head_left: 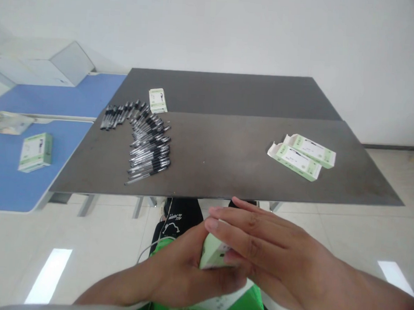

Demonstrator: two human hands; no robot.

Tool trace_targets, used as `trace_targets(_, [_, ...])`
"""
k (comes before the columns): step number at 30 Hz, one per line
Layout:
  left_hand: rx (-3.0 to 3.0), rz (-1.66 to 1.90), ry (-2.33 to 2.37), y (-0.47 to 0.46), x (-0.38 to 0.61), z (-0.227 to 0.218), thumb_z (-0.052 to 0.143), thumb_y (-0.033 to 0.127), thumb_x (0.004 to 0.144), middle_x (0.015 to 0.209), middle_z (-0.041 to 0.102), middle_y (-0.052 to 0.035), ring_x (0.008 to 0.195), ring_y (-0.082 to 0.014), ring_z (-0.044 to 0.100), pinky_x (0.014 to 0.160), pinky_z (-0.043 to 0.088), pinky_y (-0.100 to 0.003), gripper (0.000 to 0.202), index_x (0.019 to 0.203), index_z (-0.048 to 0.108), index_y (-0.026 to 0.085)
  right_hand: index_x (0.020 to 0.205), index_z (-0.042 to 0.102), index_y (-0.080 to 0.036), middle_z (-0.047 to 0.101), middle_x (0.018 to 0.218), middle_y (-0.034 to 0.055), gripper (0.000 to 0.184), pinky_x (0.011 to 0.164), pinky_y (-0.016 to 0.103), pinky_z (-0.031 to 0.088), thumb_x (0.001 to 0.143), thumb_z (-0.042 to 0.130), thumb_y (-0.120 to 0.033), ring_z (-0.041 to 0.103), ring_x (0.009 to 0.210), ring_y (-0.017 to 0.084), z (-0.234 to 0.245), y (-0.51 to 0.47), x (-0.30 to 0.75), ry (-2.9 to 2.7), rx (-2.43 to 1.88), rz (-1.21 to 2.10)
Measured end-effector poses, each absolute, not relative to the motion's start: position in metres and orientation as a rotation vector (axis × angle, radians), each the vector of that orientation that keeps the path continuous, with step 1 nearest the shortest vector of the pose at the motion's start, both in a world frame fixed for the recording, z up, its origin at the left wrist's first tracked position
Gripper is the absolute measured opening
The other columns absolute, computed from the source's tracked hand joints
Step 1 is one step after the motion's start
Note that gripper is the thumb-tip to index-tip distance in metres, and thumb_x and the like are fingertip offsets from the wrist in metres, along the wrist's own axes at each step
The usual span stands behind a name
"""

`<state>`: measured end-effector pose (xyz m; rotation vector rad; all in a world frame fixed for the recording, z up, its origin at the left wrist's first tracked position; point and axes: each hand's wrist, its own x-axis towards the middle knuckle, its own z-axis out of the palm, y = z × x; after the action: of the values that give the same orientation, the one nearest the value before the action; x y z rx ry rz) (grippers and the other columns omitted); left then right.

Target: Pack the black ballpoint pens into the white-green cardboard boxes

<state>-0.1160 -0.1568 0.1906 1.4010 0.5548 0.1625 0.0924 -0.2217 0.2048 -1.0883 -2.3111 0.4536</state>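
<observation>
Over my lap, my left hand (189, 271) is wrapped around a light green and white pen box (212, 253), its thumb lying across the front. My right hand (267, 247) closes over the box's upper end, fingers laid across the top and fingertips meeting my left hand. Both hands cover much of the box; a white panel with green print shows below them. How far its end flap is folded is hidden. On the dark table (220, 174), many clear pens with black caps (149, 147) lie in a curved row at the left.
Two green and white boxes with raised end flaps (301, 156) lie at the table's right. A flat stack of cartons (157, 100) sits behind the pens. On the blue table (2, 180) at left are another box stack (36, 151), a plastic bag (7, 121) and a large white carton (40, 63).
</observation>
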Motion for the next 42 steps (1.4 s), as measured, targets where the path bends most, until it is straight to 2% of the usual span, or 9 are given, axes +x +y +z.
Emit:
trace_targets(3, [1.338,0.129,0.553,-0.161,-0.119,0.188,0.067,0.030,0.093,0.084,0.060,-0.0016,0.075,-0.0173,0.057,0.063,0.049,-0.027,0.013,0.088,0.060,0.019,0.159,0.044,-0.011,0.056,0.160,0.0076,0.051,0.135,0.034,0.026,0.109,0.053,-0.014,0.044,0.153,0.013,0.196,-0.228,0.090,-2.339,-1.089,0.466])
trace_targets(6, [1.271,0.132,0.574,-0.166,-0.122,0.188,0.070,0.031,0.092,0.090,0.062,-0.0023,0.080,-0.0192,0.058,0.065,0.050,-0.027,0.020,0.106,0.062,0.020,0.161,0.040,-0.009,0.055,0.161,0.0077,0.055,0.136,0.036,0.022,0.108,0.052,-0.010,0.040,0.156,0.014,0.196,-0.233,0.087,-2.359,-1.091,0.472])
trace_targets(10, [1.178,0.188,0.564,-0.171,-0.128,0.187,0.074,0.033,0.094,0.096,0.064,-0.0022,0.084,-0.0194,0.060,0.069,0.050,-0.028,0.040,0.127,0.054,0.024,0.162,0.036,-0.006,0.055,0.161,0.0101,0.058,0.131,0.030,0.034,0.108,0.053,-0.013,0.041,0.155,0.015,0.203,-0.238,0.088,-2.211,-1.104,0.493])
trace_targets(15, [1.002,0.234,0.498,-0.172,-0.136,0.186,0.073,0.026,0.098,0.097,0.061,0.0022,0.083,-0.0127,0.058,0.071,0.047,-0.023,0.035,0.120,0.047,0.025,0.151,0.056,-0.015,0.069,0.145,0.0106,0.048,0.120,0.036,0.052,0.104,0.065,-0.019,0.056,0.145,0.022,0.204,-0.240,0.092,-2.036,-1.037,0.376])
trace_targets(20, [0.942,0.224,0.479,-0.172,-0.137,0.187,0.073,0.023,0.098,0.100,0.063,0.0016,0.083,-0.0119,0.059,0.070,0.045,-0.023,0.035,0.118,0.045,0.025,0.158,0.046,-0.009,0.077,0.131,0.0127,0.055,0.118,0.031,0.052,0.107,0.061,-0.025,0.064,0.136,0.020,0.201,-0.240,0.086,-1.983,-1.107,0.313])
trace_targets(27, [1.014,0.233,0.407,-0.171,-0.141,0.176,0.073,0.026,0.098,0.096,0.058,0.0012,0.082,-0.0126,0.054,0.070,0.044,-0.024,0.034,0.116,0.044,0.023,0.148,0.057,-0.012,0.073,0.138,0.0149,0.050,0.123,0.056,0.047,0.099,0.066,-0.010,0.073,0.126,0.027,0.191,-0.244,0.080,-1.930,-1.030,0.399])
trace_targets(34, [1.004,0.228,0.455,-0.178,-0.141,0.171,0.075,0.030,0.098,0.096,0.056,0.0023,0.079,-0.0118,0.052,0.069,0.043,-0.023,0.036,0.118,0.045,0.025,0.135,0.065,-0.010,0.071,0.142,0.0151,0.037,0.127,0.053,0.043,0.098,0.066,-0.009,0.058,0.144,0.028,0.185,-0.254,0.074,-1.899,-1.113,0.439])
trace_targets(39, [0.912,0.276,0.502,-0.182,-0.139,0.169,0.077,0.034,0.096,0.091,0.056,0.0035,0.075,-0.0106,0.052,0.065,0.043,-0.021,0.038,0.115,0.046,0.024,0.132,0.067,-0.005,0.068,0.146,0.0172,0.031,0.127,0.046,0.043,0.101,0.062,-0.010,0.043,0.155,0.027,0.188,-0.255,0.068,-1.885,-1.120,0.454])
trace_targets(42, [0.934,0.291,0.495,-0.183,-0.138,0.168,0.077,0.033,0.096,0.090,0.056,0.0038,0.074,-0.0103,0.052,0.064,0.042,-0.020,0.037,0.115,0.047,0.023,0.133,0.066,-0.006,0.067,0.148,0.0167,0.032,0.128,0.048,0.042,0.102,0.063,-0.012,0.039,0.157,0.028,0.186,-0.255,0.067,-1.849,-1.083,0.492])
